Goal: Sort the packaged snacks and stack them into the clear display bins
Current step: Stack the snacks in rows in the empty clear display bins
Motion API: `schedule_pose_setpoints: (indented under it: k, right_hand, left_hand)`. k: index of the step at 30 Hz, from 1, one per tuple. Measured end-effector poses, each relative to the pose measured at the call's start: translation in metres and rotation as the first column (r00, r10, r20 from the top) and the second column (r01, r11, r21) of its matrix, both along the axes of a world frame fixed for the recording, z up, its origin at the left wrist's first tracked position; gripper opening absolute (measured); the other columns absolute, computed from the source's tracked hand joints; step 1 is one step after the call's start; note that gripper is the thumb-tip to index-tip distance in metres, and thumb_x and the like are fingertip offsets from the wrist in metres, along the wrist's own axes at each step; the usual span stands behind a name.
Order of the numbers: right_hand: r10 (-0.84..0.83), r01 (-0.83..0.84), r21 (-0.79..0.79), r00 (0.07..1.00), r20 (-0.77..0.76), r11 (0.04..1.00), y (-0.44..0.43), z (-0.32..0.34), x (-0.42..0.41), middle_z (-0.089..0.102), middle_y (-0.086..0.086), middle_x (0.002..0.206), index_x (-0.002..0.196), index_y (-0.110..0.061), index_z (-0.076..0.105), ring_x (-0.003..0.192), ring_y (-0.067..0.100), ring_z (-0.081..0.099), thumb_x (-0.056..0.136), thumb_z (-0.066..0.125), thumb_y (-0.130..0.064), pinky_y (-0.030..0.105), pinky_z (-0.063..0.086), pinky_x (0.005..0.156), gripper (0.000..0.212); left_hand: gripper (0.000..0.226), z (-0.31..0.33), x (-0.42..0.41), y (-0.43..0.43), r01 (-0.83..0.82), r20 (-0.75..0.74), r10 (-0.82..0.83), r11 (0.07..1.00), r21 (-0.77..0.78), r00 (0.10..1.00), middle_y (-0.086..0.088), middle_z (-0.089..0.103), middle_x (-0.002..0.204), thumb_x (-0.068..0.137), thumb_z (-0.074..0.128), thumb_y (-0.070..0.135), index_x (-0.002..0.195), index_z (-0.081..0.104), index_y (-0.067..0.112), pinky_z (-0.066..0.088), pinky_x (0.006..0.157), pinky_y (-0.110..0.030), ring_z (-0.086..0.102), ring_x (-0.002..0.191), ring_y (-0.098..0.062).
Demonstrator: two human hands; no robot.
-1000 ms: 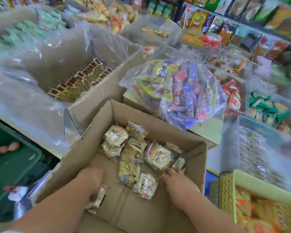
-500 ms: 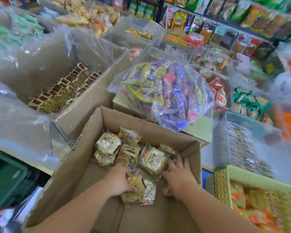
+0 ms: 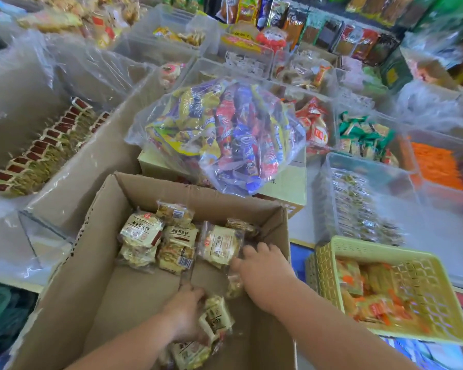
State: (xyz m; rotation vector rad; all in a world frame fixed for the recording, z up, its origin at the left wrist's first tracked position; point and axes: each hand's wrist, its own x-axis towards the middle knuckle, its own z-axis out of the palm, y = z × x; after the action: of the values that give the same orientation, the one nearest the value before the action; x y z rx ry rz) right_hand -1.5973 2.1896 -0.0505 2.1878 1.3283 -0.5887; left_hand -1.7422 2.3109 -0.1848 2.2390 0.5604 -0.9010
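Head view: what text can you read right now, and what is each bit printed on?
"石头饼": cream packet at the cardboard box's far left; the characters before it are blurred.
"石头饼": same print, packet beside it.
Barcode digits on that packet: too small.
Packets in the left hand, the big clear bag, shelf packs: blurred, unreadable.

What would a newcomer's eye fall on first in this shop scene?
First, the big clear bag of bright yellow, red and purple snacks, in the centre just behind the cardboard box. Then the two hands inside that box at the bottom: the left hand grips a bundle of pale packets, and the right hand reaches among the loose packets. A yellow basket stands to the right.
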Motion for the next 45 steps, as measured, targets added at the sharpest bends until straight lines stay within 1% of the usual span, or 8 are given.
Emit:
schedule_pose_setpoints:
  k: [5, 8, 14, 21, 25, 30, 38, 45]
  right_hand:
    - [-0.076, 0.142, 0.397, 0.982, -0.176, 0.907, -0.051, 0.033, -0.009, 0.048, -0.004, 0.135, 0.148, -0.041, 0.032, 0.122, 0.025, 0.048, 0.098, 0.058, -0.033, 0.041, 0.043, 0.103, 0.057]
    - [-0.241, 0.488, 0.555, 0.855, -0.459, 0.674, -0.077, 0.036, -0.013, 0.046, -0.025, 0.135, 0.145, -0.054, 0.025, 0.119, 0.006, 0.051, 0.095, 0.055, -0.052, 0.03, 0.046, 0.099, 0.058]
    - [-0.123, 0.949, 0.314, 0.31, -0.943, -0.016, -0.105, 0.007, -0.019, 0.071, -0.017, 0.118, 0.132, -0.04, 0.054, 0.106, 0.003, 0.068, 0.093, 0.06, -0.044, 0.027, 0.056, 0.087, 0.04]
    - [0.041, 0.955, 0.047, 0.062, -0.997, -0.294, -0.115, -0.001, -0.022, 0.075, -0.003, 0.114, 0.103, -0.04, 0.063, 0.102, 0.018, 0.074, 0.092, 0.065, -0.048, 0.032, 0.061, 0.076, 0.014]
    - [0.131, 0.911, -0.155, -0.113, -0.985, -0.382, -0.126, 0.001, -0.029, 0.075, 0.007, 0.116, 0.095, -0.037, 0.068, 0.106, 0.031, 0.072, 0.102, 0.057, -0.029, 0.062, 0.053, 0.096, 0.015]
    - [0.24, 0.847, -0.355, -0.278, -0.93, -0.395, -0.137, 0.002, -0.038, 0.074, 0.008, 0.12, 0.129, -0.027, 0.062, 0.109, 0.032, 0.072, 0.082, 0.068, -0.037, 0.061, 0.051, 0.1, 0.049]
    - [0.245, 0.848, -0.374, -0.299, -0.922, -0.376, -0.142, 0.003, -0.027, 0.073, 0.007, 0.123, 0.133, -0.023, 0.06, 0.112, 0.029, 0.071, 0.088, 0.066, -0.034, 0.047, 0.06, 0.085, 0.046]
    - [0.172, 0.919, -0.324, -0.29, -0.942, -0.225, -0.139, 0.004, -0.009, 0.072, 0.008, 0.125, 0.134, -0.025, 0.06, 0.109, 0.027, 0.072, 0.085, 0.067, -0.043, 0.046, 0.058, 0.087, 0.053]
  left_hand:
    - [0.105, -0.002, -0.01, 0.003, -0.066, 0.037, 0.071, 0.99, -0.127, 0.997, 0.005, 0.049, 0.144, 0.059, 0.095, 0.042, 0.15, 0.043, 0.032, 0.046, 0.107, -0.023, 0.056, 0.125, -0.015]
    - [0.095, 0.005, -0.007, 0.006, -0.103, -0.038, 0.098, 0.98, -0.169, 0.994, 0.007, 0.056, 0.14, 0.062, 0.095, 0.038, 0.144, 0.047, 0.031, 0.051, 0.091, -0.018, 0.059, 0.116, -0.011]
    - [0.056, 0.027, -0.006, 0.022, -0.024, -0.208, -0.004, 0.991, -0.134, 0.978, 0.013, 0.072, 0.092, 0.063, 0.093, 0.035, 0.113, 0.072, 0.02, 0.054, 0.071, -0.013, 0.068, 0.082, -0.002]
    - [0.062, 0.049, 0.026, 0.001, -0.371, -0.122, 0.352, 0.837, -0.402, 0.928, 0.005, 0.08, 0.101, 0.063, 0.098, 0.021, 0.114, 0.063, 0.021, 0.057, 0.092, -0.027, 0.075, 0.097, -0.01]
    - [0.032, 0.032, 0.042, -0.044, -0.102, -0.078, 0.091, 0.983, -0.151, 0.993, 0.02, 0.072, 0.066, 0.069, 0.091, 0.031, 0.086, 0.066, 0.022, 0.052, 0.063, -0.012, 0.066, 0.065, 0.009]
    - [0.082, 0.016, 0.047, -0.069, 0.175, -0.027, -0.173, 0.972, 0.158, 0.985, -0.001, 0.05, 0.125, 0.049, 0.072, 0.071, 0.118, 0.07, 0.027, 0.047, 0.101, -0.03, 0.053, 0.117, -0.021]
    - [0.065, 0.033, 0.042, -0.055, 0.018, -0.028, -0.017, 1.0, 0.007, 0.999, 0.012, 0.066, 0.081, 0.052, 0.076, 0.064, 0.104, 0.075, 0.025, 0.047, 0.058, -0.015, 0.064, 0.075, -0.004]
    - [0.046, 0.065, 0.024, -0.027, -0.476, 0.081, 0.496, 0.86, -0.182, 0.865, 0.004, 0.067, 0.087, 0.067, 0.091, 0.045, 0.093, 0.063, 0.021, 0.047, 0.062, -0.025, 0.061, 0.07, -0.009]
